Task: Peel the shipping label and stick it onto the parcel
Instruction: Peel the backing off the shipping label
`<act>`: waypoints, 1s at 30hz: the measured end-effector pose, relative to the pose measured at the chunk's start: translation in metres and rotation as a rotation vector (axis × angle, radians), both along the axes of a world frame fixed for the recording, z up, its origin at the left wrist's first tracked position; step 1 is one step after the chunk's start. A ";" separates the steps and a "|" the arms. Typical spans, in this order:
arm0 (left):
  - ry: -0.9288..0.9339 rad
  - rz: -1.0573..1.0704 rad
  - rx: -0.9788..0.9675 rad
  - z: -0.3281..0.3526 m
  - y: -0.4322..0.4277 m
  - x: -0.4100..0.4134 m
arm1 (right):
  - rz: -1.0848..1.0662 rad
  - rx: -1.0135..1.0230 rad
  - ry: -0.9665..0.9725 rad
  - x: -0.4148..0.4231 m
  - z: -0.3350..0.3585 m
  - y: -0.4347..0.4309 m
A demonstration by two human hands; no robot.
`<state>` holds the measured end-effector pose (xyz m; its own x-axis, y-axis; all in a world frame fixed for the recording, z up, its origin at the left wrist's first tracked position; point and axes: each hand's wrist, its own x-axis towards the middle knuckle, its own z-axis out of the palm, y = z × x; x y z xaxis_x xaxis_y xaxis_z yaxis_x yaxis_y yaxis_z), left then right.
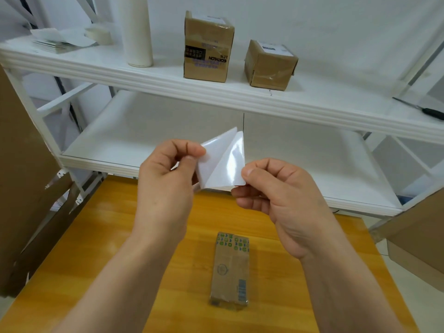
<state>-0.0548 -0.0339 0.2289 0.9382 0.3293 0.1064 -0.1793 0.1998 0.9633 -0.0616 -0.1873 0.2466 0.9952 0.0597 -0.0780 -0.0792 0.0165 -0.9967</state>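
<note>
A white shipping label and its glossy backing sheet are held up above the table, split apart along a diagonal at the top. My left hand pinches the peeled label corner between thumb and fingers. My right hand pinches the lower right corner of the backing. Below them, a small flat cardboard parcel wrapped in clear tape, with green and blue print, lies on the yellow wooden table.
A white shelf unit stands behind the table. Its upper shelf carries two taped cardboard boxes, a white roll, papers at the left and a screwdriver at the right. Large cardboard pieces flank both sides.
</note>
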 end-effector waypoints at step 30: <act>-0.269 0.025 0.722 -0.018 -0.001 -0.005 | 0.025 -0.296 -0.328 -0.002 0.003 -0.002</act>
